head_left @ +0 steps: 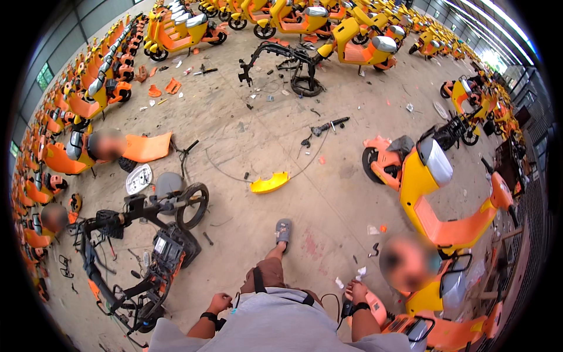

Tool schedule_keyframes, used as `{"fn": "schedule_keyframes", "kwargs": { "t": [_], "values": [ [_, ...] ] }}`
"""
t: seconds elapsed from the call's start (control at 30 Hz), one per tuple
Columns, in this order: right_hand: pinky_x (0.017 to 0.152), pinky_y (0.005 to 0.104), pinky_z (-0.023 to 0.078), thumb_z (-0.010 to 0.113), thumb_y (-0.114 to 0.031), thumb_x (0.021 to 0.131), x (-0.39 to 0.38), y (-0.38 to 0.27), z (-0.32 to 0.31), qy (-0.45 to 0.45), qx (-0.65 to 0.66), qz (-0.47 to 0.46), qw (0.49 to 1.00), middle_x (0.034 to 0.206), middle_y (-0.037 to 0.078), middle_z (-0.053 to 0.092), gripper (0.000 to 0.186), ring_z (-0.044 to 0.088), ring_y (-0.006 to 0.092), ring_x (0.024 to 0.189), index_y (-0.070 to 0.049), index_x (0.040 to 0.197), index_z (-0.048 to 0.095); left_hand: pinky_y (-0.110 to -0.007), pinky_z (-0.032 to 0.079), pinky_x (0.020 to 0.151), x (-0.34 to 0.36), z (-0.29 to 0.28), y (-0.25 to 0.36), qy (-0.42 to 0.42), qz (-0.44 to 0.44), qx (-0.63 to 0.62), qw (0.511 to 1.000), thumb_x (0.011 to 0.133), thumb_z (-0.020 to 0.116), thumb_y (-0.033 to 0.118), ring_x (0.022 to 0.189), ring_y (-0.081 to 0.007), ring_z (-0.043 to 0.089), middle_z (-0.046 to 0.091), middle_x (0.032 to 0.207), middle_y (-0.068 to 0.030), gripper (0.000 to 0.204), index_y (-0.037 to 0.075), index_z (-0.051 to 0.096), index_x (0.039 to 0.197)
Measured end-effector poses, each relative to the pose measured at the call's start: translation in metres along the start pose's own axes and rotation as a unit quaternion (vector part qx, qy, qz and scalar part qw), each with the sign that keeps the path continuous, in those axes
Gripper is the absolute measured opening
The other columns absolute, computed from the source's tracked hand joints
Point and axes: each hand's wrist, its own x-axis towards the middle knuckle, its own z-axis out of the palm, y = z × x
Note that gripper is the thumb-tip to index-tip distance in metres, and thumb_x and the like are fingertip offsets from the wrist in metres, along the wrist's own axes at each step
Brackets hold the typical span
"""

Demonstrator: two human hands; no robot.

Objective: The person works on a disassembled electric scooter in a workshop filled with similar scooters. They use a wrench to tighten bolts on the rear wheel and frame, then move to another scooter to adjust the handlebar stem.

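Observation:
My left hand (220, 302) hangs beside my body with its fingers curled in; nothing shows in it. The stripped black scooter frame (97, 267) lies to its left, apart from it. On the other side, my right hand (355, 291) hangs low with its fingers loosely extended and nothing seen in them. Just beyond it is an orange scooter panel (373, 304); whether they touch I cannot tell. A curved yellow plastic cover (270, 182) lies on the floor ahead of my shoe (284, 230), with a thin cable beside it.
A yellow and orange scooter (420, 193) is at the right. Another bare black frame (275, 50) stands farther ahead, near a front fork (328, 125) on the floor. Orange fragments (173, 85) and a white oval part (139, 179) lie about. Rows of scooters line the back and left.

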Motion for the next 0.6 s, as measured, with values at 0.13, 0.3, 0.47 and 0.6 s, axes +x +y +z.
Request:
{"fn": "schedule_keyframes", "kwargs": {
  "t": [0.13, 0.3, 0.47, 0.6],
  "values": [
    [0.060, 0.0387, 0.049, 0.036, -0.003, 0.083, 0.035, -0.047, -0.011, 0.038, 0.039, 0.006, 0.998, 0.086, 0.016, 0.059, 0.037, 0.056, 0.0239, 0.063, -0.001, 0.118, 0.046, -0.031, 0.052, 0.049, 0.064, 0.003, 0.058, -0.050, -0.149, 0.013, 0.987, 0.078, 0.051, 0.010, 0.057, -0.0221, 0.065, 0.066, 0.069, -0.0143, 0.021, -0.006, 0.062, 0.088],
    [0.044, 0.0380, 0.039, 0.034, -0.012, 0.086, 0.112, -0.108, 0.016, 0.124, 0.132, 0.107, 0.978, 0.086, 0.017, 0.058, 0.027, 0.044, 0.0238, 0.049, -0.005, 0.109, 0.047, -0.034, 0.052, 0.052, 0.155, -0.036, 0.116, -0.050, -0.231, -0.039, 0.971, 0.075, 0.050, 0.007, 0.061, -0.0225, 0.066, 0.066, 0.069, -0.0141, 0.019, -0.003, 0.064, 0.084],
    [0.047, 0.0389, 0.048, 0.044, -0.018, 0.085, 0.147, -0.193, 0.038, 0.095, 0.045, 0.009, 0.994, 0.093, 0.016, 0.062, 0.032, 0.057, 0.0251, 0.056, -0.002, 0.111, 0.053, -0.030, 0.048, 0.052, 0.339, -0.079, 0.299, 0.075, 0.104, 0.150, 0.980, 0.072, 0.053, 0.019, 0.051, -0.0162, 0.060, 0.062, 0.055, -0.0071, 0.021, 0.006, 0.064, 0.061],
    [0.059, 0.0355, 0.052, 0.049, -0.020, 0.086, 0.166, -0.278, 0.092, 0.046, 0.059, 0.025, 0.997, 0.098, 0.016, 0.061, 0.032, 0.059, 0.0255, 0.065, -0.002, 0.112, 0.053, -0.028, 0.048, 0.053, 0.378, -0.087, 0.508, 0.121, 0.252, -0.012, 0.960, 0.089, 0.047, 0.014, 0.062, -0.0165, 0.061, 0.062, 0.072, -0.0109, 0.021, -0.002, 0.056, 0.096]
  ]
}}
